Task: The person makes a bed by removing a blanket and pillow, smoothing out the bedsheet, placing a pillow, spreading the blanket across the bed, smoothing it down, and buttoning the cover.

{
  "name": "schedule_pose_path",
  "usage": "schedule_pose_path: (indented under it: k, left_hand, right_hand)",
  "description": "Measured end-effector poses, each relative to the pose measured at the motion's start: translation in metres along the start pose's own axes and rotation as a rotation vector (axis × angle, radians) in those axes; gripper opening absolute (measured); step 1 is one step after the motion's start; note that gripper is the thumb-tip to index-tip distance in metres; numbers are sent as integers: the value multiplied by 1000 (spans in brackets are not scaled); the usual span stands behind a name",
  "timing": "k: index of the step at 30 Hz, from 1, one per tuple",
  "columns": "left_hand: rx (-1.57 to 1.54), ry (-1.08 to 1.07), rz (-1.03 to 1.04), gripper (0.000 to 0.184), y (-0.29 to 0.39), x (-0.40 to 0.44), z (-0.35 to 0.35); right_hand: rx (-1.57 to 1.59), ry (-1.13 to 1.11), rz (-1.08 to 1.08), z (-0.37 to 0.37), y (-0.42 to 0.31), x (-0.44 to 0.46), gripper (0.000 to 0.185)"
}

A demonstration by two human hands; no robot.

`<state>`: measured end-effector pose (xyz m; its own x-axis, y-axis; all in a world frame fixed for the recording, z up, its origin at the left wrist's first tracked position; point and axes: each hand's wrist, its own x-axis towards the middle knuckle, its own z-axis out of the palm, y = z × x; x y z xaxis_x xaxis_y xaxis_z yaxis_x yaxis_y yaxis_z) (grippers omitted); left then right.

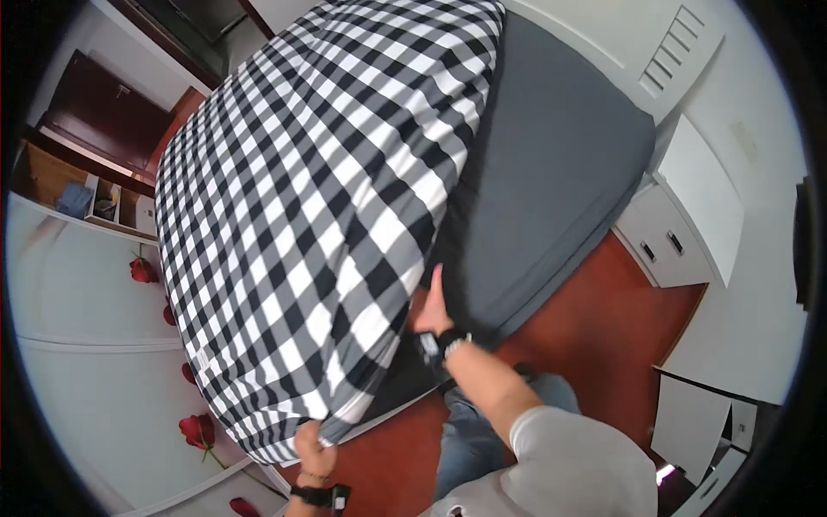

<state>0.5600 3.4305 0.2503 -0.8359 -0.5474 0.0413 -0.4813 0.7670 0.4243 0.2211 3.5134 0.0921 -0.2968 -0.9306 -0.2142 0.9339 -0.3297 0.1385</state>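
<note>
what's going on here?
Someone is handling a black, white and gray checkered duvet on a bed. Their left hand grips it near a lower corner; their right hand is at its edge, fingers partly hidden, so I can't tell if it's gripping. The duvet covers much of the bed, with folds bunching toward the left hand. The dark gray sheet is uncovered on the headboard side.

Open room above flat grey sheet (560, 146), checkered cover (319, 189) bulging up beside it, headboard (573, 28) walling one end, white nightstand (689, 202) near sheet's corner, passable red floor (594, 310) alongside, rose-print panels (82, 405) tight by cover, person's legs (469, 439) crowding near edge.
</note>
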Motion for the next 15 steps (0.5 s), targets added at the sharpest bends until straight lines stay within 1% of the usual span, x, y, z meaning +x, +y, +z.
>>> schedule_pose_path:
  k: [1, 2, 4, 5, 6, 7, 8, 9, 10, 11, 12, 13, 14, 15]
  left_hand:
    - [19, 97, 11, 24, 4, -3, 2]
    - [-72, 20, -88, 23, 21, 3, -4]
    - [-101, -11, -233, 20, 22, -3, -7]
    - [-97, -18, -241, 20, 11, -3, -7]
    - [7, 18, -222, 20, -3, -5, 2]
    - [108, 54, -217, 21, -6, -13, 12]
    - [31, -21, -310, 28, 7, 1, 16]
    - [201, -20, -332, 32, -6, -1, 31]
    - [177, -6, -316, 33, 4, 10, 41]
    - [219, -182, -316, 36, 36, 35, 36]
    - [316, -311, -330, 37, 34, 40, 43]
    - [370, -417, -321, 35, 32, 45, 49]
    - [424, -534, -306, 32, 29, 49, 56]
    - [396, -527, -328, 32, 25, 52, 62]
  right_hand:
    - [-28, 4, -90, -10, -27, 21, 97]
    - [-53, 9, -175, -15, -49, 40, 99]
    - [-13, 70, -182, 0, -88, 54, 84]
    - [-143, 49, -215, -2, -101, 75, 73]
    - [-272, 30, -241, -6, -114, 94, 62]
    - [-246, 151, -257, 26, -123, 76, 39]
    - [-270, 188, -387, 57, -129, 47, 32]
    - [-368, 143, -400, 82, -139, 5, 30]
    - [-478, 87, -407, 105, -154, -41, 28]
    - [-490, 206, -403, 122, -161, -84, 30]
    - [-541, 248, -379, 119, -168, -117, 37]
    - [-592, 324, -371, 98, -171, -144, 43]
    - [-605, 472, -364, 64, -170, -166, 46]
    - [-616, 541, -424, 46, -164, -184, 46]
